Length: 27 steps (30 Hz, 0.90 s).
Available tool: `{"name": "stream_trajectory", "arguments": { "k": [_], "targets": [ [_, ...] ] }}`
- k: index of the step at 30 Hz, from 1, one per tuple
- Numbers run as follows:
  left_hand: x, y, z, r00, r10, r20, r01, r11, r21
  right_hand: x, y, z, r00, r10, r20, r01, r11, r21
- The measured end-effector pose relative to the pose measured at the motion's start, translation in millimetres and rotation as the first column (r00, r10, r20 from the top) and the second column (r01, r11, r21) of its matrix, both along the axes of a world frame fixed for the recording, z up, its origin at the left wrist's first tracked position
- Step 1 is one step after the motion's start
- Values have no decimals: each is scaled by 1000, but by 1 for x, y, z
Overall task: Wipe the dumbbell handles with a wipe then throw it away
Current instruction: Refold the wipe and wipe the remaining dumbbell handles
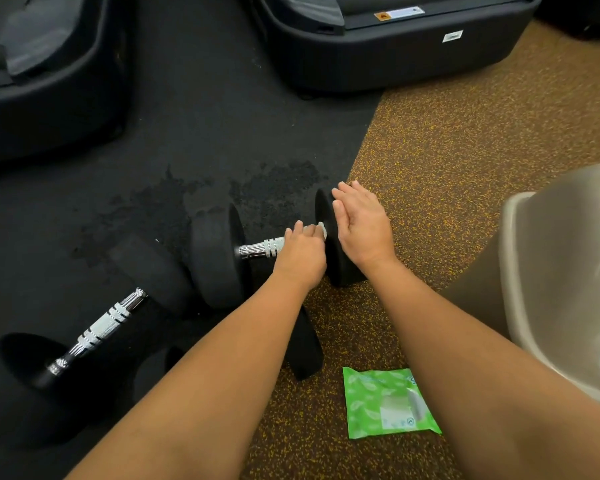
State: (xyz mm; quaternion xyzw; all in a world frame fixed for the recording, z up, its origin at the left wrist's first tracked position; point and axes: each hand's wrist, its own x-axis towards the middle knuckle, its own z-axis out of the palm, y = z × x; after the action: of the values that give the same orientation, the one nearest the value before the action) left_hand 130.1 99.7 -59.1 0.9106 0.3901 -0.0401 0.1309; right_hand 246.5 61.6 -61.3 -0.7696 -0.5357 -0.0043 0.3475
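- The left hand [302, 252] is curled over the right end of a dumbbell handle [262, 247]. Its grip is closed around a white wipe [321, 228], which shows just beyond the fingers, against the bar.
- The right hand [359, 223] lies flat against the outer face of that dumbbell's right weight plate [343, 271], its grip spread with straight fingers and holding nothing.
- This dumbbell lies across the edge where the black rubber mat [187, 133] meets the speckled brown floor [447, 150]. Its left plate [215, 254] is on the mat.
- A second dumbbell [101, 327] lies on the mat near its lower left corner, its chrome handle bare and slanted.
- A green wipes packet [388, 403] lies flat on the speckled floor between the forearms.
- A beige bin [510, 209] stands at the right edge, near the right forearm.
- Black machine bases [395, 53] sit along the far side of the floor.
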Motion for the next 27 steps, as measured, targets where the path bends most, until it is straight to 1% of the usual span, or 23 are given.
{"name": "stream_trajectory", "arguments": {
  "k": [6,8,11,14,21,27],
  "targets": [
    [-22,5,3,990,-142,-23,143,989,33,-1,0,1,1000,-2,-6,2,1000,0],
    [-26,8,3,992,-122,-44,124,991,45,-1,0,2,1000,-4,-6,4,1000,-7],
    [-24,7,0,996,-45,-75,51,996,76,-1,1,0,1000,-10,-3,10,1000,-18],
    [-16,3,-2,998,16,-58,-12,997,79,-1,1,-2,1000,-10,17,10,1000,-20],
    [-6,-1,-3,998,-53,-35,53,999,3,0,2,-2,1000,-11,25,12,1000,-21],
    [-29,-1,-4,992,-126,-15,126,992,1,1,2,-4,999,-5,41,5,1000,-13]
  ]
}}
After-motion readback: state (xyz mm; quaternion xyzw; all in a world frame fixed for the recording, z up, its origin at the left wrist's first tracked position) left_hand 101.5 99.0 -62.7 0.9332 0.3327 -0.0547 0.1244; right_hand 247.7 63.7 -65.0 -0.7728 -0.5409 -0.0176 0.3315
